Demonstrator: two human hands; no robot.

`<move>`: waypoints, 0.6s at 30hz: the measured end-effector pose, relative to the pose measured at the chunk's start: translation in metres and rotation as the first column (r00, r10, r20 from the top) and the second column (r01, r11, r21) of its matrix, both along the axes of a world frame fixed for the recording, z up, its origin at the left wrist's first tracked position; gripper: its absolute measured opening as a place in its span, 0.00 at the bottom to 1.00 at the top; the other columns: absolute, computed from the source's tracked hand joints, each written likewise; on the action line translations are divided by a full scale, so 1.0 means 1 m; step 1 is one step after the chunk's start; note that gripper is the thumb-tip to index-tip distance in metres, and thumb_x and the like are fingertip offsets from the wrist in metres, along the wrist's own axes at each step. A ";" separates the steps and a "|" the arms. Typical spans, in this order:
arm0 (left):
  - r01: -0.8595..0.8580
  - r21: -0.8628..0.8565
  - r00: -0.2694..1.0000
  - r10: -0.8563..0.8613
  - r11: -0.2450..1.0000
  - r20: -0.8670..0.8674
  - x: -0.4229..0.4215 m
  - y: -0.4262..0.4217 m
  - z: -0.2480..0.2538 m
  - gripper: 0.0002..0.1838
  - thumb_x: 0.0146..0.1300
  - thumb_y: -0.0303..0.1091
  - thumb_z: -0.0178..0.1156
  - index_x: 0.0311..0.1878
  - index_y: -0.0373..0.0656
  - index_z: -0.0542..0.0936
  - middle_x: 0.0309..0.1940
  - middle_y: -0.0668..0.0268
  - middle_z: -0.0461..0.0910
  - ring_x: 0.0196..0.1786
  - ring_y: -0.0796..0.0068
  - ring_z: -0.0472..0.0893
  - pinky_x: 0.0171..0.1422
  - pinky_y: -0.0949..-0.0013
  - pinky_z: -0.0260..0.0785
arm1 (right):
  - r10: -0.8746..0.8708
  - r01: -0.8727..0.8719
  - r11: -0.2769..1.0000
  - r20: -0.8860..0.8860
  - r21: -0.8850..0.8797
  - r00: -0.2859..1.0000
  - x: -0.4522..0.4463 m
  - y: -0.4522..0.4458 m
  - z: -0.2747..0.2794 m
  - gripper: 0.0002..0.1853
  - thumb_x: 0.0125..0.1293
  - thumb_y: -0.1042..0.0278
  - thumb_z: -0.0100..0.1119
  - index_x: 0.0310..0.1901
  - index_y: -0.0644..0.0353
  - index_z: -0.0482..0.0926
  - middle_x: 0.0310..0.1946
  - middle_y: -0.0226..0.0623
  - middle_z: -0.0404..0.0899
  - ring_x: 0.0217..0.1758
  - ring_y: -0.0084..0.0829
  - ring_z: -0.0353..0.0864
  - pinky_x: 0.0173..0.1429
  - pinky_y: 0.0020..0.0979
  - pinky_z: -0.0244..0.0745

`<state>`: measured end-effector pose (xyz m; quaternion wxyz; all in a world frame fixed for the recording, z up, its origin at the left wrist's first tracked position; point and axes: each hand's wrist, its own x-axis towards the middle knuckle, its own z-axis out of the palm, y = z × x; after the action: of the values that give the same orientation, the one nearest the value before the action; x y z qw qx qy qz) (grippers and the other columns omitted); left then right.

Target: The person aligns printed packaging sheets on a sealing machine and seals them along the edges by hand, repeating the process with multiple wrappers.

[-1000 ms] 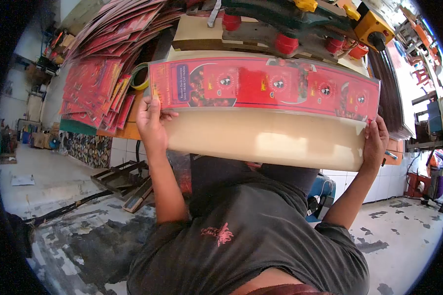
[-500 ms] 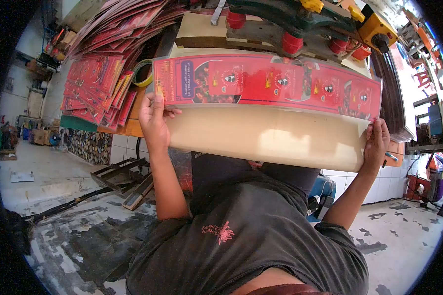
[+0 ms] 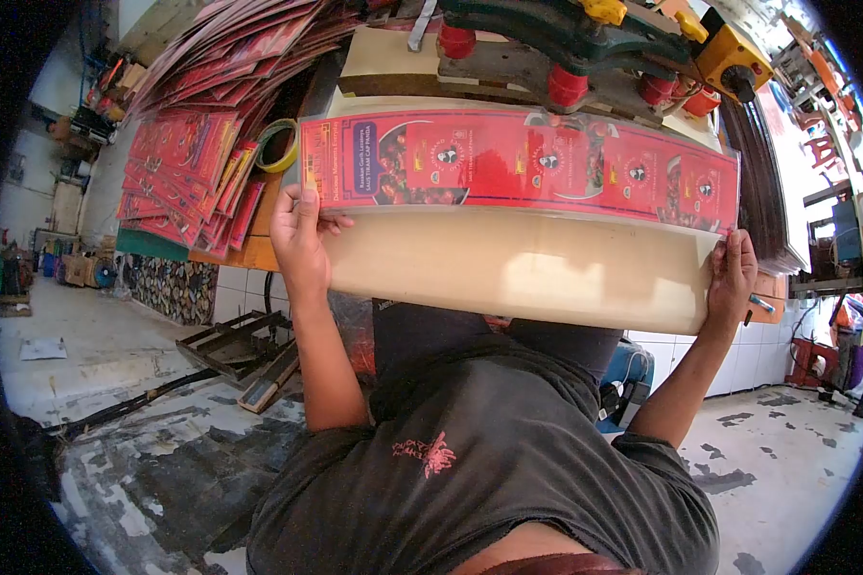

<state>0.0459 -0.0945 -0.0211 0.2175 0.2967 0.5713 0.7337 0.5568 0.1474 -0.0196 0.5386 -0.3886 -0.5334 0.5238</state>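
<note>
A long red printed strip [image 3: 508, 168] with a clear plastic edge lies crosswise in front of me, showing food pictures and lettering. My left hand [image 3: 300, 235] grips its lower left corner, thumb on top and fingers curled beneath. At the other end, my right hand [image 3: 734, 273] pinches the lower right corner between thumb and fingers. Below the strip, a cream-coloured board [image 3: 508, 264] with a curved-looking front edge spans the space between both hands. The fingers under the strip are partly hidden.
Fanned red printed sheets [image 3: 187, 168] are piled at the left, beside a yellow tape roll [image 3: 278, 146]. A dark green machine frame with red cylindrical parts [image 3: 568, 86] stands behind the strip, near a yellow control box [image 3: 734, 67]. A stack of boards [image 3: 767, 182] is at the right.
The strip has shifted very slightly, its right end a little to the left. Both hands keep their hold on its corners and have barely moved.
</note>
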 end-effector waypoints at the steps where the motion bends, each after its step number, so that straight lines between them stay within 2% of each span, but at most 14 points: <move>1: -0.005 0.003 1.000 0.005 1.000 0.005 0.001 0.000 0.001 0.10 0.77 0.40 0.59 0.44 0.44 0.74 0.34 0.70 0.82 0.27 0.77 0.82 0.31 0.76 0.67 | -0.001 0.001 1.000 -0.001 0.000 1.000 0.001 0.001 -0.001 0.09 0.81 0.61 0.55 0.40 0.53 0.74 0.28 0.21 0.69 0.27 0.11 0.62 0.30 0.16 0.55; 5: -0.016 0.000 1.000 0.016 1.000 0.000 0.002 0.000 0.000 0.09 0.77 0.39 0.59 0.45 0.44 0.74 0.34 0.69 0.82 0.26 0.77 0.82 0.30 0.76 0.67 | 0.034 -0.034 0.999 0.031 0.014 0.999 0.003 0.000 0.000 0.10 0.81 0.60 0.55 0.39 0.52 0.73 0.27 0.22 0.69 0.27 0.11 0.61 0.30 0.16 0.53; 7: -0.023 -0.032 1.000 0.022 0.999 -0.015 0.001 0.000 0.001 0.12 0.79 0.41 0.57 0.45 0.41 0.74 0.33 0.65 0.84 0.29 0.77 0.83 0.34 0.77 0.68 | 0.044 -0.044 0.999 0.033 0.012 0.998 0.004 0.000 0.000 0.10 0.80 0.60 0.55 0.39 0.52 0.73 0.27 0.22 0.69 0.27 0.11 0.61 0.29 0.17 0.53; 18: -0.013 -0.017 1.000 0.013 1.000 0.002 0.000 -0.001 0.000 0.12 0.79 0.41 0.56 0.45 0.41 0.74 0.33 0.65 0.84 0.29 0.76 0.84 0.34 0.77 0.69 | 0.010 -0.010 1.000 -0.005 0.007 1.000 0.002 -0.002 0.002 0.12 0.81 0.59 0.54 0.38 0.54 0.74 0.26 0.22 0.69 0.27 0.12 0.64 0.32 0.16 0.58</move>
<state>0.0461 -0.0957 -0.0208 0.2158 0.2903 0.5793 0.7304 0.5588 0.1457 -0.0181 0.5388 -0.3826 -0.5358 0.5255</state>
